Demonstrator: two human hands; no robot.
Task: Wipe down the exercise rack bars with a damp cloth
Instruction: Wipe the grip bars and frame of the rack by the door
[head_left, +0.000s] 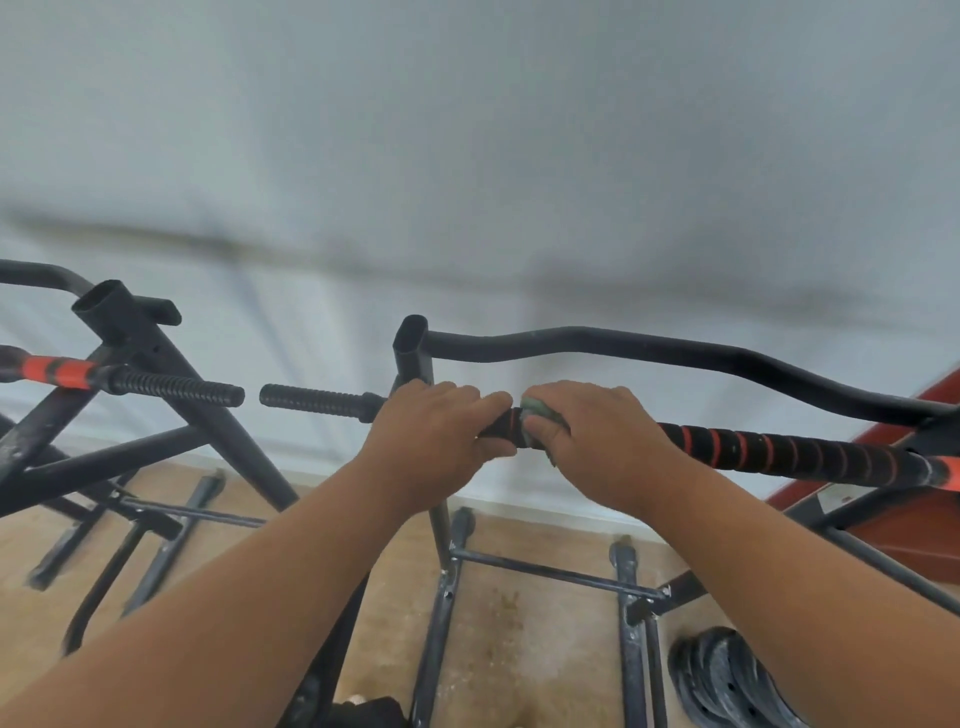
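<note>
Head view: the left hand (431, 441) grips and steadies the padded rack bar (779, 453) while the right hand (597, 441) clasps a green cloth (537, 408) around it, mid-wipe; next, probably, sliding the cloth rightward along the striped grip.

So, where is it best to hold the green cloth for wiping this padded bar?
Wrap the cloth over the top of the round padded bar and grip from above, as the right hand does; the left hand steadies the bar beside it.
</note>
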